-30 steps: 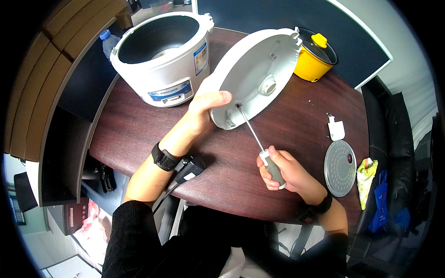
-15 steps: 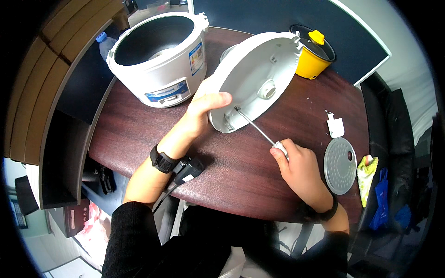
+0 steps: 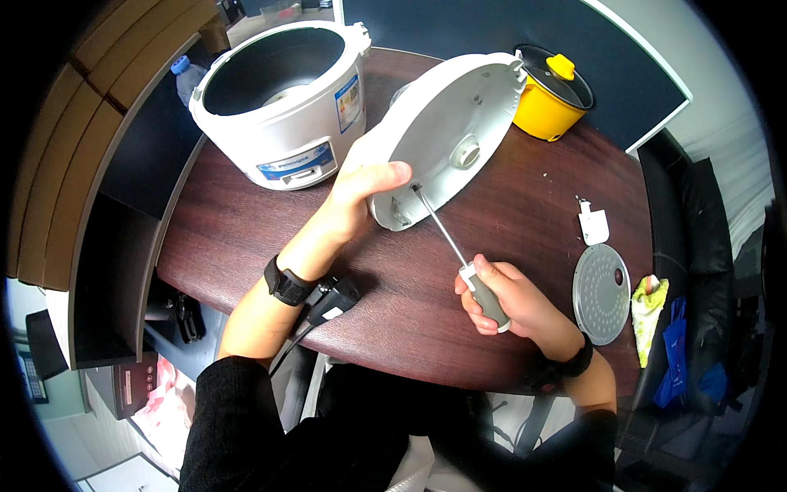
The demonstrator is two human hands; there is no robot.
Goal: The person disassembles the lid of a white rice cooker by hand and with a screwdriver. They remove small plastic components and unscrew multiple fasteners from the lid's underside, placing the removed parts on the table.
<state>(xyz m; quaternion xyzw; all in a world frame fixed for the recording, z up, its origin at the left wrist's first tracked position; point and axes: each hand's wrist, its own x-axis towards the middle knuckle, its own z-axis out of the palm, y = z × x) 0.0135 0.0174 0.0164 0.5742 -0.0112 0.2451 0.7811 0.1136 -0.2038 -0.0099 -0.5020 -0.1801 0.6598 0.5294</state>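
A white rice cooker lid (image 3: pixel 447 123) is tilted up over the table, its hollow inner side facing me. My left hand (image 3: pixel 358 193) grips its lower left rim, thumb on the inside; the other fingers are hidden behind it. My right hand (image 3: pixel 516 302) is closed around the grey and white handle of a screwdriver (image 3: pixel 487 300). The screwdriver's tip meets the inside of the lid near my left thumb; the screw itself is too small to make out. Behind my left hand stands the white rice cooker body (image 3: pixel 279 111), open at the top.
A yellow electric pot (image 3: pixel 551 102) with a dark lid stands at the far right. Nearer lie a small white plastic piece (image 3: pixel 593 223), a round grey perforated plate (image 3: pixel 601 295) and a yellow-green cloth (image 3: pixel 649 316). A black plug with cord (image 3: pixel 336 302) rests at the front edge.
My right fingers have opened out and re-gripped the screwdriver, so more of its handle shows. The screwdriver stands steeper, and the lid has tipped slightly.
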